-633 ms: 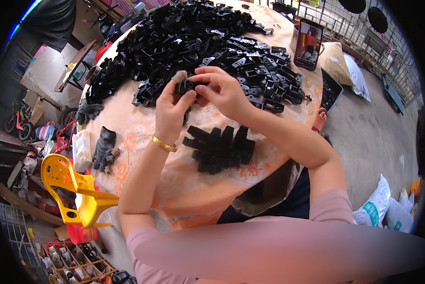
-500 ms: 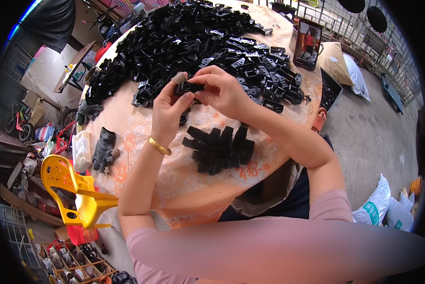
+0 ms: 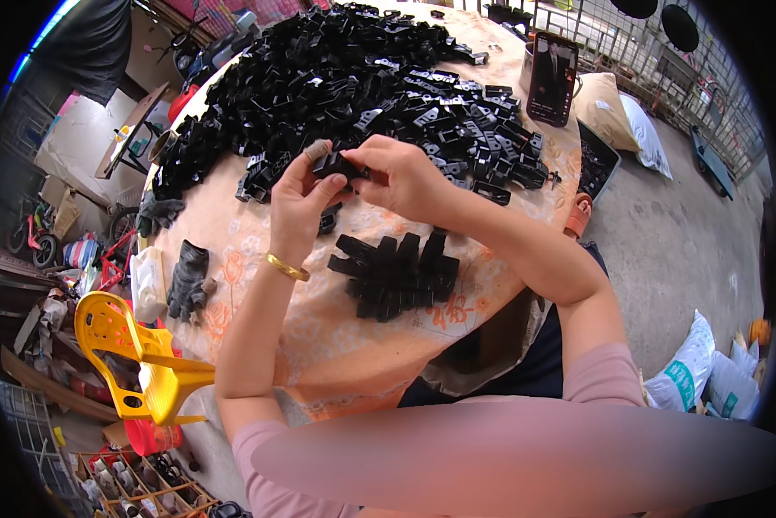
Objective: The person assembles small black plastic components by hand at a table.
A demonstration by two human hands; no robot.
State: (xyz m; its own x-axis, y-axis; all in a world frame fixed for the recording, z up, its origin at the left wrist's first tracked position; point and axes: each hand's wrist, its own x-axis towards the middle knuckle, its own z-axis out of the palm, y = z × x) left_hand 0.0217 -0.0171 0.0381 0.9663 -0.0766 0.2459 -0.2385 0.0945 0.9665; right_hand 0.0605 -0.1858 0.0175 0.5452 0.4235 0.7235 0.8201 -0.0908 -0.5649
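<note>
Above the table, my left hand pinches a small black plastic part between thumb and fingers; a tan wrap covers one fingertip. My right hand grips the same part from its right side, fingers closed. The part's exact kind cannot be made out. Just beyond my hands spreads a large heap of black plastic parts, some with pale metal bits. Closer to me, right of my left forearm, lies a smaller cluster of black parts, set side by side.
A patterned cloth covers the round table. Dark gloves and a white container lie at its left edge. A phone stands upright at the far right. A yellow chair is at the left; sacks rest on the floor right.
The black part has tilted between my fingers, and my right hand has turned slightly and closed nearer around it. The view has shifted a little; the heap and cluster look the same.
</note>
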